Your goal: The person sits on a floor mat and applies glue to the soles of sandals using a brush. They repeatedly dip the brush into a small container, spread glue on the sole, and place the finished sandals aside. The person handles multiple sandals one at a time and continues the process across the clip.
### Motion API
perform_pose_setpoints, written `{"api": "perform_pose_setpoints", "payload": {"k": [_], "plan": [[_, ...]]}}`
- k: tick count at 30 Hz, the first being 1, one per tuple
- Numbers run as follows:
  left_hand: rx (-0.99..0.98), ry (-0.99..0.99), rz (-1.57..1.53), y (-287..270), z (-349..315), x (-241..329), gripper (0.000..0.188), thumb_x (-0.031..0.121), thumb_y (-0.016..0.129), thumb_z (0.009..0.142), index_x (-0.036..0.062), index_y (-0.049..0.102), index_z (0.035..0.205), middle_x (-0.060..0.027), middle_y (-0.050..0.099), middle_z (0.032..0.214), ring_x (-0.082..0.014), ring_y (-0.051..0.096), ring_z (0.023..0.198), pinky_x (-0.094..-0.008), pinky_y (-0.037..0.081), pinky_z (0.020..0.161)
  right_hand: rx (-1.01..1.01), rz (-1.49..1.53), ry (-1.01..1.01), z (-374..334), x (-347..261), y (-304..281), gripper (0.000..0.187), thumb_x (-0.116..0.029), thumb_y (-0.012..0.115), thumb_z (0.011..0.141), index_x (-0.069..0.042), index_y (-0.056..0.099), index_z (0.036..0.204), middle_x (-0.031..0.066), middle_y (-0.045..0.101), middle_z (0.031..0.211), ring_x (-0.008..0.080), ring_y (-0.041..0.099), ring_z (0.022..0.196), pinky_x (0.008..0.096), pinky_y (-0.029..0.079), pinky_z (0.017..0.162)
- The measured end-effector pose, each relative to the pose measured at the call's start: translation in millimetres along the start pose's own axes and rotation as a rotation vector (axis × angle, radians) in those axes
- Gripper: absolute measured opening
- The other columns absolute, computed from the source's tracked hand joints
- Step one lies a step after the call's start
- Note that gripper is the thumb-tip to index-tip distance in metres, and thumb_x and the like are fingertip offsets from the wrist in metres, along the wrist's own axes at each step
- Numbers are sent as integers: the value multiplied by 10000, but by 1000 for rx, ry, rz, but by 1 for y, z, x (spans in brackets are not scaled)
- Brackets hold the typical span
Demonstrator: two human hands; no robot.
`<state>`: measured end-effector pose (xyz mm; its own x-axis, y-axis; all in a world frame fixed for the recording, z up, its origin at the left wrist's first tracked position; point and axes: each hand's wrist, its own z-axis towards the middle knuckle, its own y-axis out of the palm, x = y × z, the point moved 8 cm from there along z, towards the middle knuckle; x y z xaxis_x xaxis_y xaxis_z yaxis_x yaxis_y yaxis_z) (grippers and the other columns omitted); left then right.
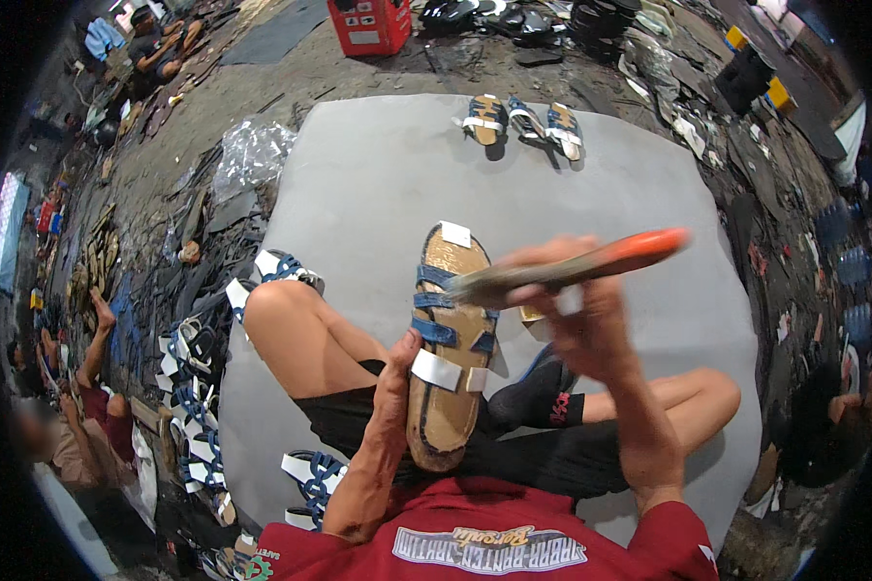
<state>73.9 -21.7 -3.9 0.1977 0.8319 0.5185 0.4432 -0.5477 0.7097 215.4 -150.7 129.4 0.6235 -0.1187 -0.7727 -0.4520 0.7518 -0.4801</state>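
Observation:
Over my lap, my left hand [389, 392] grips a half-made sandal [446, 412] by its left edge, thumb against the side. Its tan sole-shaped face is turned up, with blue straps across the middle and white tabs at the toe and lower down. My right hand [591, 324] is closed round a tool with an orange end [639, 252], smeared by motion. Its dark end reaches over the blue straps; I cannot tell whether it touches them, and its exact kind is unclear. Partly hidden behind my right hand, a small tan piece [531, 315] lies by my foot.
I sit cross-legged on a grey mat [358, 184]. Several blue-and-white sandals [523, 121] lie at its far edge, and more [199, 416] line the left side. Scraps and clear plastic [252, 155] litter the floor. A red box [370, 27] stands beyond; other people sit at the left.

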Motion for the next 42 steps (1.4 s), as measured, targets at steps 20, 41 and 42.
{"api": "perform_pose_setpoints", "payload": {"k": [20,41,42], "plan": [[-66,-62,-27,-37,0,-15,761,549,588,1035,18,439,1559,-253,648,1380,-393,722,1136,-485,644,940,-33,150,-5,22,8,-12,189,-142,770,973,-84,755,1153,32,746,1089,197,627,930,375,482,815],[-34,140,56,-14,-4,33,790,656,532,1014,12,511,1471,-178,703,1200,-271,748,953,-389,661,775,-126,4,111,9,7,-3,197,-188,770,979,-44,767,1112,97,771,1038,213,700,946,360,549,801],[-114,119,16,-12,-5,31,734,601,545,1039,37,500,1507,-161,696,1266,-251,744,1046,-384,656,861,-98,103,93,13,-5,2,186,-191,770,979,-56,773,1107,86,775,1052,215,697,950,360,540,807]]}}
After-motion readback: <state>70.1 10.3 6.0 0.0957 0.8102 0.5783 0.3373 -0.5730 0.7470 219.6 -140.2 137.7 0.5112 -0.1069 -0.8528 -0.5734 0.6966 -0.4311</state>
